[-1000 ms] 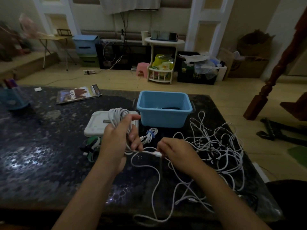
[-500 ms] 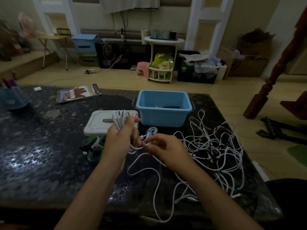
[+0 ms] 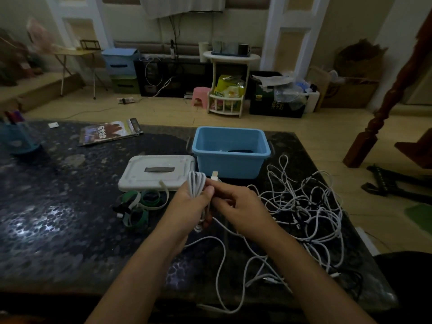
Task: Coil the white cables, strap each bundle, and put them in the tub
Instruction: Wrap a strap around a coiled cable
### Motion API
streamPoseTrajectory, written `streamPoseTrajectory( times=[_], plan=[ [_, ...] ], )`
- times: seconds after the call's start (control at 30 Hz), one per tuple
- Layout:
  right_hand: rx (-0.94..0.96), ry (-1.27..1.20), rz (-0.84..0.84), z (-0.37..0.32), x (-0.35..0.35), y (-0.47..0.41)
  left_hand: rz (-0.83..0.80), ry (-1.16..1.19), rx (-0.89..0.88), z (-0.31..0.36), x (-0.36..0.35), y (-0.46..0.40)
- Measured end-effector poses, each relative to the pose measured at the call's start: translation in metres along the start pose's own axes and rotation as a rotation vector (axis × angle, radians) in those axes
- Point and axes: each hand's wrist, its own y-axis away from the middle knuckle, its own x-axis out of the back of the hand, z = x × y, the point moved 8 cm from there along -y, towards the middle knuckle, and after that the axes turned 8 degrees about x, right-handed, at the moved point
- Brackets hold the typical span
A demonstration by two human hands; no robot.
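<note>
Head view shows the left hand (image 3: 187, 202) gripping the upright coil (image 3: 197, 184), while the right hand (image 3: 236, 208), just beside, seemingly pinches the slack cable (image 3: 222, 249) trailing down toward the table's (image 3: 58, 218) near edge.

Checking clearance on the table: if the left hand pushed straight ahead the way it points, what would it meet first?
Probably the white lid, lying just beyond the left hand and its coil; the blue tub sits slightly to the right. Depth is unclear.
</note>
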Motion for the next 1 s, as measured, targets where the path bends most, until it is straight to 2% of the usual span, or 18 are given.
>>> streamPoseTrajectory(
  times=[0.27,0.47,0.6,0.7,0.83,1.0],
  plan=[
    [-0.074,-0.06,-0.097,0.001,-0.007,0.002,-0.041,-0.008,-0.015,-0.002,0.002,0.0],
    [-0.119,-0.098,-0.068,0.002,-0.001,0.002,-0.01,-0.44,-0.126,-0.001,0.01,-0.005],
    [-0.14,0.07,-0.031,-0.01,-0.004,0.0,0.079,-0.878,-0.148,-0.007,0.018,-0.004],
    [-0.239,0.183,-0.014,-0.009,-0.006,-0.001,0.107,-1.03,-0.177,-0.01,0.012,0.001],
    [-0.315,0.218,-0.059,-0.003,-0.013,-0.004,0.133,-1.105,-0.247,-0.009,0.009,0.007],
    [-0.232,0.084,-0.065,-0.014,-0.015,-0.011,0.099,-1.006,-0.182,-0.007,0.016,0.008]
  ],
)
